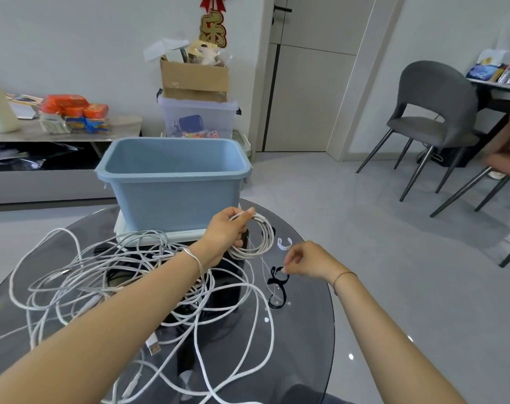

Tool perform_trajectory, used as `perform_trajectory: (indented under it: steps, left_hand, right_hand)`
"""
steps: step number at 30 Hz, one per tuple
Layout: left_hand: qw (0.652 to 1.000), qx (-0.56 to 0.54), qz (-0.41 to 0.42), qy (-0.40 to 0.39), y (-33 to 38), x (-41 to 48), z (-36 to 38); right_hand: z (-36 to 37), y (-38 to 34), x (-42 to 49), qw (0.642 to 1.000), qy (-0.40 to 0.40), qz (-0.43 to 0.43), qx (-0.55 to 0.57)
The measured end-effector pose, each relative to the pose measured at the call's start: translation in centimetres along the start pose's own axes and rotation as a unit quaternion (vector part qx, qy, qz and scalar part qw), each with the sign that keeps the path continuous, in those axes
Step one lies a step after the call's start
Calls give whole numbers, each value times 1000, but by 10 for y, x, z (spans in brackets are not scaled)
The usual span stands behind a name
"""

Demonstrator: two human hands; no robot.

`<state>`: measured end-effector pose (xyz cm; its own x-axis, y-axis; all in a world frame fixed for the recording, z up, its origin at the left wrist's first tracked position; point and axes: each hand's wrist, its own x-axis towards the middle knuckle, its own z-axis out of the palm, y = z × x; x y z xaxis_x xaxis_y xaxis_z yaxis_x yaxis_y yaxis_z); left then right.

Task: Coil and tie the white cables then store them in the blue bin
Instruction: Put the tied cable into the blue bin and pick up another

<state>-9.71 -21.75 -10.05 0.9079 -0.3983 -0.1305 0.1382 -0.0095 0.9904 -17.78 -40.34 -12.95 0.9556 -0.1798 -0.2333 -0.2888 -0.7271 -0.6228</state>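
White cables [116,275] sprawl in a loose tangle over the left half of the round dark glass table [306,345], loops crossing each other in every direction, with one USB plug [153,346] lying near the front, its metal end pointing toward the camera. One cable has been wound into a small coil [256,237], held up just in front of the blue bin [172,176] at its right corner. The coil stands nearly upright, its open ring facing the camera, and its oval runs top to bottom with a slight lean to the right. A thin strand drops from it down toward the table.

The left hand [224,231] grips the coil's left side, fingers curled round the bundled turns and the thumb pressed on top. The right hand [303,260] sits just right of the coil, fingers curled, thumb and forefinger pinching the upper end of a black strap [277,290], whose looped lower part lies on the glass. A curled white strap [284,243] rests on the table between the coil and the right hand.

The bin stands open on a white tray [149,237] at the table's far edge. Behind it are a clear storage box [198,118] topped by a cardboard box [194,80], and a grey chair [431,112] stands to the right.
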Motion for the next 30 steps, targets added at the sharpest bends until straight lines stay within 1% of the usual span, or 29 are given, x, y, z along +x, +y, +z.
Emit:
perform_trajectory:
  steps: [3, 5, 8, 10, 12, 13, 16, 19, 25, 30]
  left_hand:
    - [1000, 2, 2, 4, 2, -6, -1]
    - [1000, 4, 6, 3, 4, -12, -4]
    - [1000, 3, 19, -5, 11, -25, -10]
    - [999, 0, 31, -12, 16, -37, -16]
    - [999, -1, 46, -21, 20, -51, -23]
    - [998, 0, 53, -25, 22, -60, -28]
    - [997, 1, 69, -35, 23, -85, -44]
    - [994, 8, 94, -47, 20, -109, -58]
    - [986, 29, 142, -79, 11, -140, -76]
    - [982, 44, 164, -87, -1, -147, -86]
  right_hand:
    - [13, 0, 3, 995, 29, 10, -95]
    - [19, 2, 4, 991, 69, 13, -113]
    - [11, -6, -2, 984, 172, -9, -49]
    - [3, -20, -12, 966, 253, -53, 15]
    - [-1, -37, -23, 947, 297, -102, 74]
    - [0, -48, -29, 940, 301, -122, 106]
    - [9, -76, -44, 927, 277, -157, 200]
    - [23, -97, -56, 913, 258, -183, 259]
    - [52, -127, -78, 904, 197, -193, 327]
    - [63, -145, -88, 897, 130, -169, 387]
